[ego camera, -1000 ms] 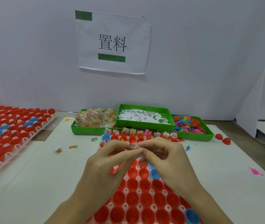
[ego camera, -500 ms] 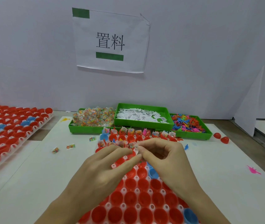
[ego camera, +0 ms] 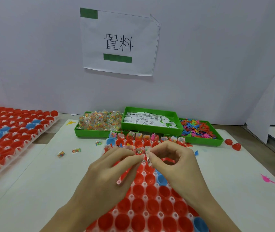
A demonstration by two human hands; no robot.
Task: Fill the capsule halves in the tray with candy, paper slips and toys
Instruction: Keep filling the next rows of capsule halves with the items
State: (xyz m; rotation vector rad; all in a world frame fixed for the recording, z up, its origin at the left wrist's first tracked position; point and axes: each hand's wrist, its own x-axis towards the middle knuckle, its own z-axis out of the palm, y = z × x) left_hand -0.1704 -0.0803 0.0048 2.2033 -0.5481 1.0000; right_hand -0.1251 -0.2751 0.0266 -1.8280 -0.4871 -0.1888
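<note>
hands pinching paper slip, over tray

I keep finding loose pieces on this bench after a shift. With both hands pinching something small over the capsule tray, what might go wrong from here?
1. The left hand and right hand pinch a small clear packet by its edges above the tray; it may slip and land in the wrong cup.
2. It could bounce off onto the table, where candy packets and a pink toy already lie loose.
3. The wrists hover low over empty capsule halves and might knock them askew.
</note>
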